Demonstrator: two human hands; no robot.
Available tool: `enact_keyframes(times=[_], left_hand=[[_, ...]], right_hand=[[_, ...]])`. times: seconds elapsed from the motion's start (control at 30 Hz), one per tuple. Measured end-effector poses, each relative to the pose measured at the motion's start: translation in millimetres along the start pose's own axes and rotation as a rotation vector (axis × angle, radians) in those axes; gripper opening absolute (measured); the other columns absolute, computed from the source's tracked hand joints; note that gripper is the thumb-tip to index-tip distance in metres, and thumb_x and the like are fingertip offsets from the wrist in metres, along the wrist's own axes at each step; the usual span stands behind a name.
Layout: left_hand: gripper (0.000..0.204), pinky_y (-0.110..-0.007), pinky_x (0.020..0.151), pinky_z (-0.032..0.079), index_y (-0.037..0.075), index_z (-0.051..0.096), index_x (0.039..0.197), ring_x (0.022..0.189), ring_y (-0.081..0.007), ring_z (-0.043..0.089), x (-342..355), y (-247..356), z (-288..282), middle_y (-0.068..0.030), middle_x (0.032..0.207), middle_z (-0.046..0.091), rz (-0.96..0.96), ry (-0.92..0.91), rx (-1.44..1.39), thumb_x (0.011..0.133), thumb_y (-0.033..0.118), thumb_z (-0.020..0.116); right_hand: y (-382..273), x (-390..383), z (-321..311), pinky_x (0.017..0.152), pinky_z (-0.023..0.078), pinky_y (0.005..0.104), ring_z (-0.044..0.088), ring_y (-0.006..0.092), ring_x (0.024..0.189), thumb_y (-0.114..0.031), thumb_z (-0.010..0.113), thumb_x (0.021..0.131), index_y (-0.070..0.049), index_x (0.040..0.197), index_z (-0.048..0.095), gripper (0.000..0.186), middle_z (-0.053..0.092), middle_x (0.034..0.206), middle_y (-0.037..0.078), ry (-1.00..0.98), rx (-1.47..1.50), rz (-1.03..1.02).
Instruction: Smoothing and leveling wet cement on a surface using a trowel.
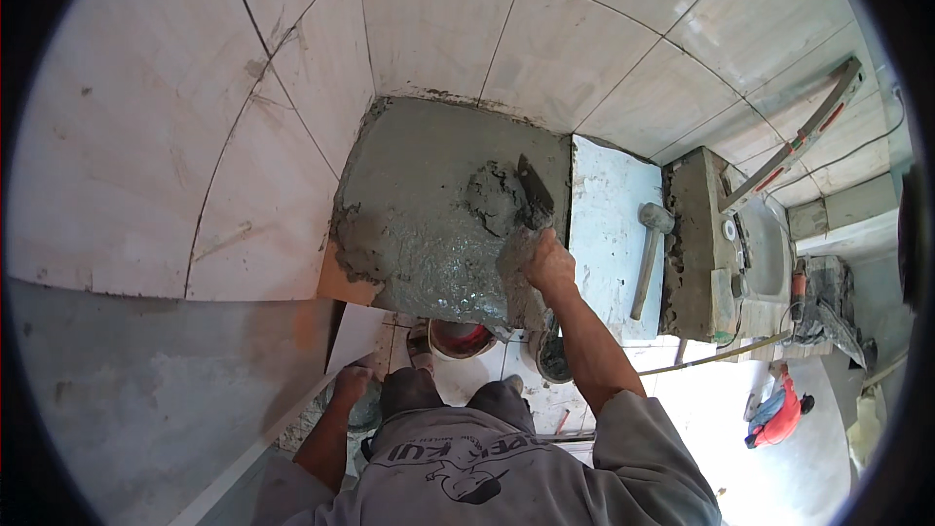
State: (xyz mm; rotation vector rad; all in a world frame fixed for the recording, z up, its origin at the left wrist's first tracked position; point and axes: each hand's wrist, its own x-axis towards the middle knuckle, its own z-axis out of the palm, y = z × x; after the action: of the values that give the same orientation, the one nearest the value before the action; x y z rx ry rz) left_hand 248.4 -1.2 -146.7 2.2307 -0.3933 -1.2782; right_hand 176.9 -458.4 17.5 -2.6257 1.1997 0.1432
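Grey shirt (390, 497); right hand (552, 265) grasping trowel (535, 190), blade forward over mortar (414, 175); left hand (354, 383): hold unclear.

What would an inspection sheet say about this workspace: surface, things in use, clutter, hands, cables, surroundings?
Surface: grey mortar, glossy toward the person, with a rough mound.
Things in use: trowel, its blade beside the mound.
Clutter: mallet lying on a pale blue slab; spirit level slanting above the sink.
Hands: right hand grips the trowel; left hand is near a pale panel, grip unclear.
Cables: thin dark cable along the wall near the level.
Surroundings: tiled walls; another person in red.
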Motion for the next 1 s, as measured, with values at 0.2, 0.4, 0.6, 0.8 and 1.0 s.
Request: enact_keyframes(times=[0.2,0.4,0.6,0.8,1.0], left_hand=[[0.046,-0.042,0.092,0.042,0.001,0.063,0.111,0.102,-0.0377,0.059,34,13,23,-0.0242,0.107,0.063,-0.068,0.016,-0.160,0.087,0.040,0.056],[0.043,-0.036,0.084,0.046,-0.001,0.063,0.104,0.093,-0.0301,0.062,53,4,31,-0.0203,0.098,0.065,0.019,0.090,-0.259,0.092,0.038,0.049],[0.042,-0.039,0.078,0.048,-0.001,0.064,0.095,0.081,-0.0340,0.062,27,46,29,-0.0199,0.085,0.065,0.071,0.065,-0.064,0.088,0.040,0.055],[0.042,-0.033,0.080,0.045,0.001,0.064,0.105,0.086,-0.0213,0.061,53,66,55,-0.0128,0.091,0.066,0.100,-0.130,0.182,0.089,0.039,0.055],[0.042,-0.039,0.089,0.045,0.002,0.063,0.109,0.101,-0.0342,0.060,47,132,79,-0.0185,0.105,0.065,0.244,-0.249,0.351,0.090,0.038,0.053]], right_hand=[[-11,-9,-18,0.077,0.049,0.0492,0.060,0.0442,0.089,-0.020,0.064,0.076,0.002,0.105,0.040,0.043,0.061,0.092,0.028,-0.066,0.176,0.025],[-16,-22,-20,0.080,0.047,0.0497,0.059,0.0450,0.093,-0.020,0.063,0.078,0.001,0.102,0.049,0.035,0.061,0.093,0.029,0.126,0.373,0.002],[34,-24,15,0.081,0.048,0.0482,0.058,0.0465,0.094,-0.019,0.061,0.078,0.003,0.105,0.049,0.037,0.061,0.092,0.030,0.026,0.482,0.008],[67,-86,-48,0.049,0.046,0.0285,0.054,0.0132,0.056,-0.012,0.061,0.080,-0.007,0.096,0.054,0.018,0.054,0.073,0.002,-0.259,1.415,0.343],[161,-221,-70,0.050,0.047,0.0285,0.053,0.0145,0.053,-0.015,0.061,0.076,-0.005,0.095,0.052,0.024,0.054,0.070,0.005,-0.153,1.382,0.437]])
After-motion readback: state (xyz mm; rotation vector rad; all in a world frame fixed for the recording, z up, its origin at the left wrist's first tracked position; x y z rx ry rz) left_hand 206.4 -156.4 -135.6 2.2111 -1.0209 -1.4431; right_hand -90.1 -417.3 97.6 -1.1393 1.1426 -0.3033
